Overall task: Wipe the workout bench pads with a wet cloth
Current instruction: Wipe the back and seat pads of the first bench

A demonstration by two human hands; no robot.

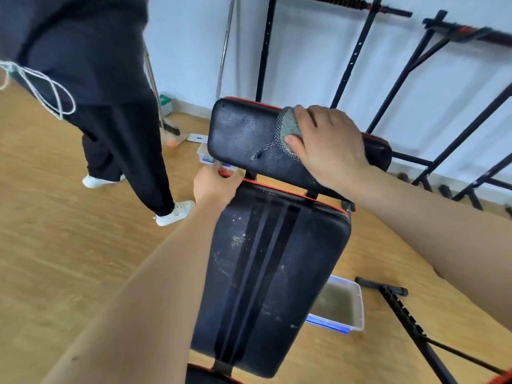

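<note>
A black workout bench with red trim fills the centre. Its long pad (271, 273) carries white specks and dust. The shorter far pad (243, 131) lies crosswise beyond it and looks damp. My right hand (329, 145) presses a grey wet cloth (288, 128) onto the far pad's middle, with a checked corner of the cloth trailing left. My left hand (216, 184) grips the near left corner of the long pad where the two pads meet.
A person in dark clothes and white shoes (174, 213) stands left of the bench. A clear tub of murky water (340, 303) sits on the wooden floor at the right, black rack frames (410, 320) beside and behind it. A second tub (205, 155) and a broom (170, 128) lie beyond.
</note>
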